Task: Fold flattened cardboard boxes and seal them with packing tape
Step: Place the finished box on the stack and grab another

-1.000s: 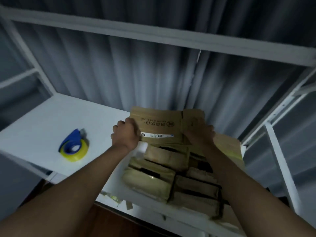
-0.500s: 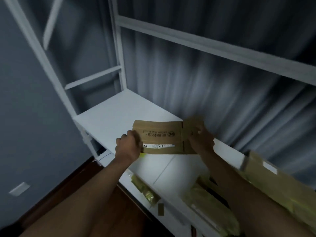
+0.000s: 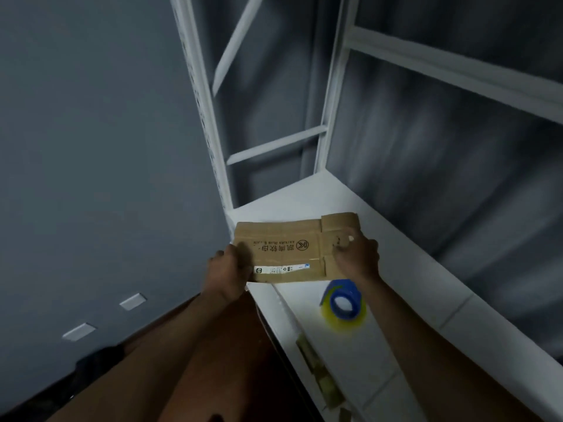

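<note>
a: flattened cardboard box [image 3: 286, 249], where is it?

b: held just above the near left end of the white shelf [image 3: 344, 354], printed face up, with dark lettering and a white label strip along the lower part. it is flat, roughly level, and its left end reaches past the shelf edge.

a: who has it?

b: both hands. the left hand [image 3: 227, 274] grips the left end, fingers curled round the edge with the thumb side on top. the right hand [image 3: 356, 260] grips the right end, at the narrow flap panels, fingers bent over the card.

a: and the tape?

b: a blue dispenser with a yellowish tape roll [image 3: 344, 303] sits on the shelf just below the box's right corner, near the right wrist, apart from both hands.

a: anything else?

b: white metal uprights of the rack [image 3: 207, 123] rise behind the box, against a grey wall. small cardboard scraps [image 3: 320, 373] lie along the shelf's front edge, closer to the camera. the floor below looks dark brown.
</note>
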